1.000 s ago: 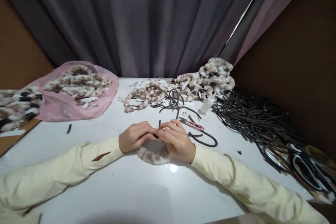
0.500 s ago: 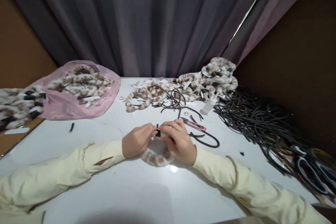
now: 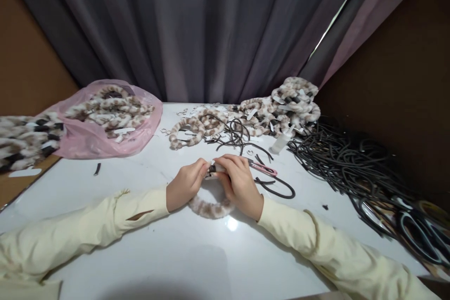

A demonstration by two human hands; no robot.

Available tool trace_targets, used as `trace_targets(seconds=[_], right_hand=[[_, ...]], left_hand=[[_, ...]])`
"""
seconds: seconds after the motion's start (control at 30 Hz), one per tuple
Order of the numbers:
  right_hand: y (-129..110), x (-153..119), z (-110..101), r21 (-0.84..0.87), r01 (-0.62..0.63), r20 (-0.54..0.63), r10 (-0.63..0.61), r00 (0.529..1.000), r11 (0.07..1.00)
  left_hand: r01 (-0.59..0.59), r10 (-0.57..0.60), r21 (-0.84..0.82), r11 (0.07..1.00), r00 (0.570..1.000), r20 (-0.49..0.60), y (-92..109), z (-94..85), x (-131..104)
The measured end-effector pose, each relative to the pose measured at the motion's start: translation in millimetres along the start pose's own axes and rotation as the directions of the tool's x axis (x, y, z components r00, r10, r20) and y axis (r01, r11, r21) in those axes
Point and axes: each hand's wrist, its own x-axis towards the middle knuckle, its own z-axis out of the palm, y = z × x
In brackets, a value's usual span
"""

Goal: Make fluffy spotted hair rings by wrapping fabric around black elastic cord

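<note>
A furry brown-and-white ring (image 3: 211, 209) hangs between my two hands just above the white table. My left hand (image 3: 187, 183) is closed, pinching the ring's far left end beside a short black piece (image 3: 212, 168). On the other side my right hand (image 3: 241, 186) is closed round the ring's far right end, fingertips meeting the left ones near that black piece. A small pale or shiny bit shows under the black piece; I cannot make out what it is. Right behind my right hand lies a pink-handled tool (image 3: 264, 168), its front end partly hidden.
A pink plastic bag (image 3: 101, 149) of furry rings stands at the back left. More furry rings (image 3: 295, 98) are heaped at the back right near a small clear bottle (image 3: 281, 141). Black cords (image 3: 337, 154) pile up on the right, with scissors (image 3: 418, 239) at the edge.
My fingertips have shifted slightly on the ring's far side, and the black piece between them now lies more sideways. The ring's opening shows wider.
</note>
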Motion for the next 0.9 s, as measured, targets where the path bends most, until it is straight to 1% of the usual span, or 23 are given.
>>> trace_targets(seconds=[0.07,0.13,0.27,0.33,0.4,0.47,0.6,0.67,0.73,0.83,0.9], right_hand=[[-0.5,0.4,0.1,-0.026,-0.024,0.004,0.024,1.0,0.999],[-1.9,0.2,-0.6,-0.062,-0.023,-0.014,0.023,1.0,0.998],[-8.2,-1.1,-2.8,-0.127,0.053,-0.081,-0.063,0.995,0.991],[-11.8,-2.5,-2.1,-0.154,0.084,-0.064,-0.094,0.993,0.985],[-14.2,-4.3,0.4,-0.165,0.06,-0.031,-0.066,0.997,0.984],[-14.6,-5.6,3.3,-0.149,0.006,-0.013,-0.008,1.0,0.989],[-11.1,-3.7,3.7,-0.107,-0.074,-0.036,0.071,0.997,0.991],[-9.4,-1.3,1.4,-0.114,-0.072,-0.064,0.065,0.996,0.991],[-8.9,-0.2,-0.3,-0.127,-0.04,-0.083,0.03,0.996,0.991],[-11.2,-2.3,-0.9,-0.097,0.025,-0.079,-0.033,0.996,0.995],[-12.6,-3.5,-2.2,-0.047,0.036,-0.081,-0.04,0.996,0.998]], left_hand=[[0.063,-0.063,-0.04,0.997,0.998,0.002,1.1,0.0,2.6],[0.085,-0.085,-0.065,0.994,0.996,0.001,1.3,0.2,4.4],[0.076,-0.077,-0.083,0.994,0.997,-0.012,1.0,1.0,6.1],[0.082,-0.084,-0.083,0.993,0.996,-0.018,1.1,1.3,7.0],[0.097,-0.1,-0.09,0.991,0.995,-0.028,1.5,1.3,8.1],[0.11,-0.114,-0.1,0.989,0.993,-0.036,2.0,1.1,8.7],[0.126,-0.129,-0.126,0.984,0.991,-0.021,4.5,0.6,7.7],[0.125,-0.128,-0.147,0.981,0.992,-0.014,5.9,0.6,6.7],[0.134,-0.138,-0.163,0.978,0.99,-0.011,6.7,0.7,6.3],[0.196,-0.199,-0.212,0.957,0.98,0.008,5.5,1.5,7.3],[0.257,-0.26,-0.285,0.924,0.965,0.029,3.7,2.4,8.3]])
